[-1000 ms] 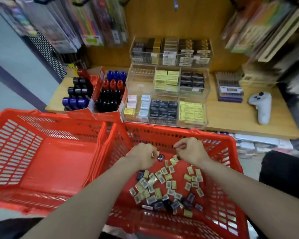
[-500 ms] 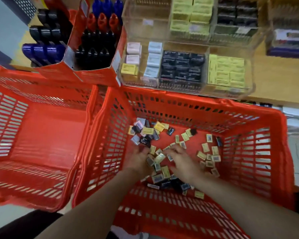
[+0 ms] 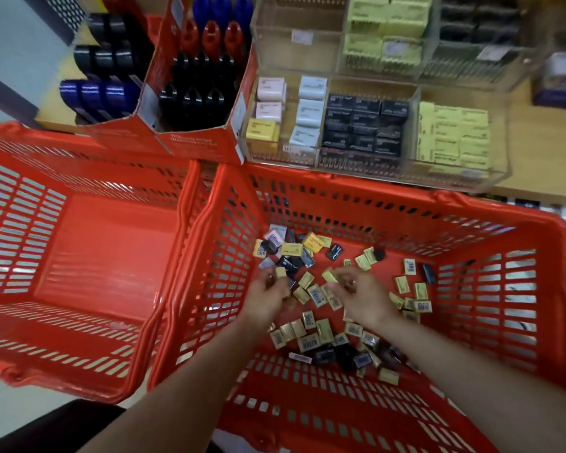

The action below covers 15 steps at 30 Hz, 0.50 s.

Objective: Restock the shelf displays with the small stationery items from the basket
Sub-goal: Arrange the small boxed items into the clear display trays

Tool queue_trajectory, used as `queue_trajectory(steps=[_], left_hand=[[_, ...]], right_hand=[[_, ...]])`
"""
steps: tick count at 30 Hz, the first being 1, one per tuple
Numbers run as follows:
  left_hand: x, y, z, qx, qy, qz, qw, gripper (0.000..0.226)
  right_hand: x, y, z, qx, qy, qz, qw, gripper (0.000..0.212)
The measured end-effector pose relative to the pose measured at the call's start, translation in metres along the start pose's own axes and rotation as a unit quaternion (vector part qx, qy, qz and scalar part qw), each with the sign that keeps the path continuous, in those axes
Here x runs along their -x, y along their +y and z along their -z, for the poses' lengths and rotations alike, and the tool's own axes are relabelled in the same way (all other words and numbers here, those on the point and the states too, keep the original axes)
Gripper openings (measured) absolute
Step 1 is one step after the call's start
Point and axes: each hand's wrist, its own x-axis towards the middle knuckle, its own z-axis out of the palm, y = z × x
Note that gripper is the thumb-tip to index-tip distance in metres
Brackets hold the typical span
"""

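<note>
Since a second ago, both hands lowered deeper into red basket (image 3: 383,204), left hand (image 3: 268,297) pinching yellow packet (image 3: 280,272), right hand (image 3: 361,294) pinching another yellow packet (image 3: 329,276), remaining packets (image 3: 314,335) loose on basket floor; sorting ongoing, acrylic display (image 3: 373,132) beyond basket not yet replenished.

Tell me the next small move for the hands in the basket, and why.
Probably lift the left hand and right hand toward the clear display case: each already pinches a small yellow packet above the loose packets in the red basket.
</note>
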Motion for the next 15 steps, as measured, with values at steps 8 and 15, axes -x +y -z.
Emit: queue_trajectory(steps=[8, 15], left_hand=[[0.116, 0.125, 0.008, 0.238, -0.239, 0.002, 0.941, 0.034], [0.218, 0.212, 0.015, 0.176, -0.307, -0.094, 0.930, 0.032]], right_hand=[[0.088, -0.095, 0.096, -0.169, -0.075, 0.042, 0.982, 0.031], [0.188, -0.197, 0.201, 0.077, 0.127, 0.288, 0.946, 0.034]])
